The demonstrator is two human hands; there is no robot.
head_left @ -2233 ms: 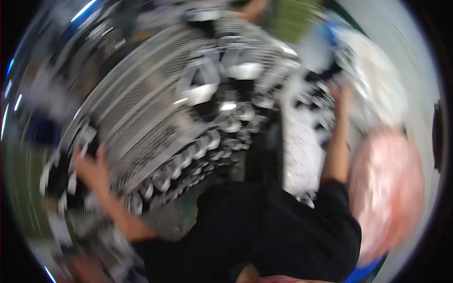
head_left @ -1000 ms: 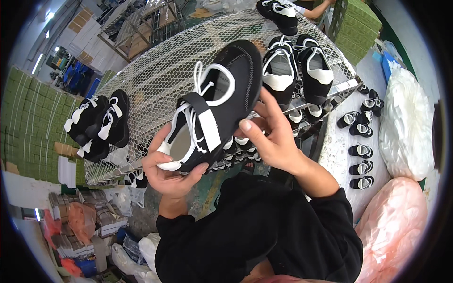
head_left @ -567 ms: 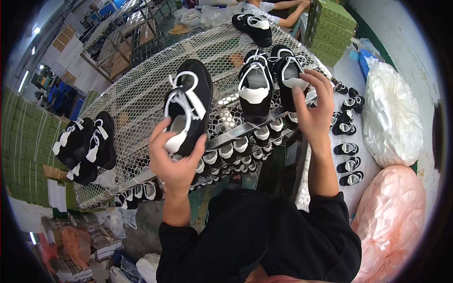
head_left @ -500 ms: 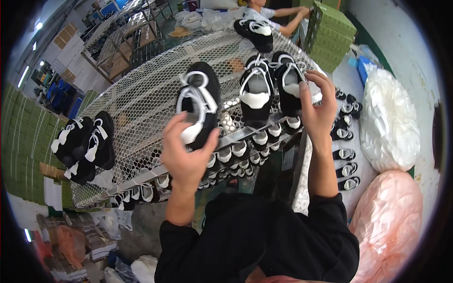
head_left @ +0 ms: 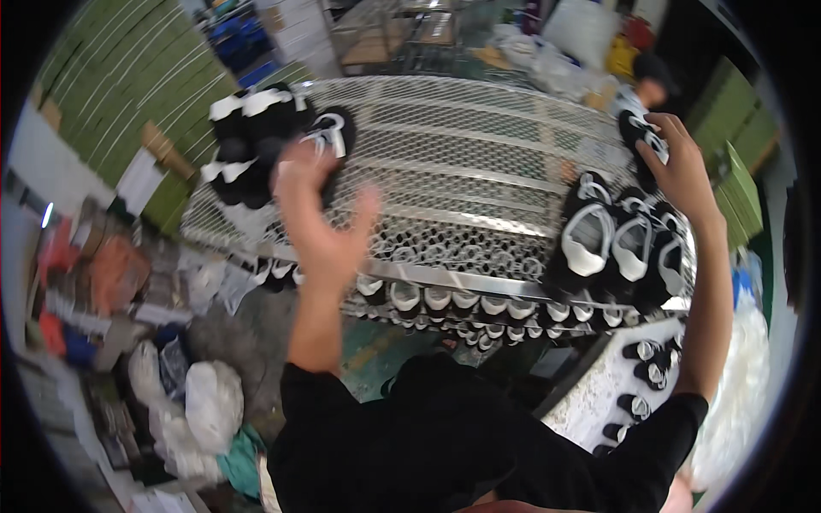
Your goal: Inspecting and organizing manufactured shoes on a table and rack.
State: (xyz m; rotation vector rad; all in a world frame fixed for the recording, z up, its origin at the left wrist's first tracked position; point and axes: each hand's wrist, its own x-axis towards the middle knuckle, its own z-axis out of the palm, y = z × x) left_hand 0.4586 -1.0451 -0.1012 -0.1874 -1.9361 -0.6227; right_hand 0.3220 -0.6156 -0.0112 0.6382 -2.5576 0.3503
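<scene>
My left hand (head_left: 323, 214), slightly blurred, is over the left end of a mesh rack (head_left: 445, 162). Its thumb stands well apart from the fingers, which reach toward a black sneaker (head_left: 335, 132) with white laces. Other black-and-white sneakers (head_left: 256, 128) are stacked just left of it. At the far right, my right hand (head_left: 684, 162) has its thumb and fingers closed around a black sneaker (head_left: 637, 132). Nearer me, three sneakers stand side by side, heels toward me, the leftmost (head_left: 586, 239) showing its white heel lining.
Rows of sneakers (head_left: 436, 297) fill the level beneath the rack top. More shoes lie on a pale surface (head_left: 590, 402) at the lower right. Green boxes (head_left: 137, 77) are piled at the left, and plastic bags (head_left: 214, 406) lie on the floor. Another person (head_left: 654, 81) is behind the rack.
My view has turned left. The sneaker by my left hand now stands beside the two at right, and that hand has moved to the left stack. My right hand has reached the far sneaker.
</scene>
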